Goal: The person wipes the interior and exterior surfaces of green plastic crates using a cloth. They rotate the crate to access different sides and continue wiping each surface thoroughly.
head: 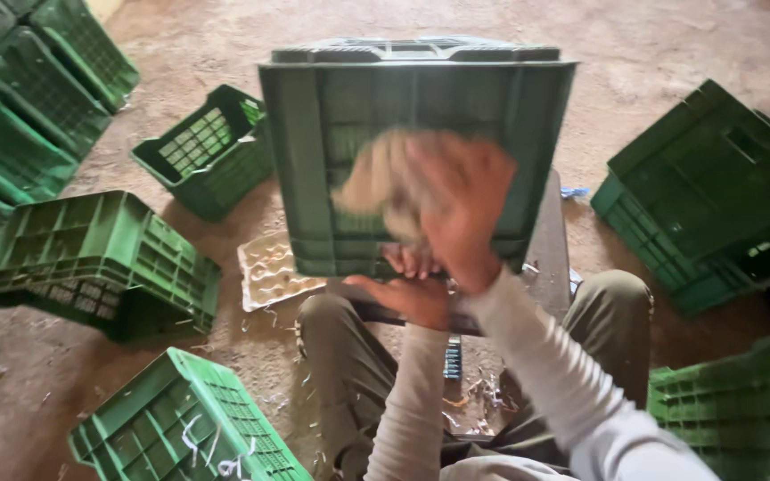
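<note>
The green crate point(416, 98) stands on edge at centre frame, propped on a dark board across your knees. Your right hand point(461, 209) is closed on a tan cloth point(380, 178), pressed to the crate's wall; wipe in overlapping strokes. Your left hand point(412, 294) grips the bottom rim; keep it firm. Motion blurs the cloth, and the crate's far side is hidden.

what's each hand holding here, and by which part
The right hand grips a blurred tan cloth by one bunched end, against the green crate. The left hand holds that crate by its bottom edge.
</note>
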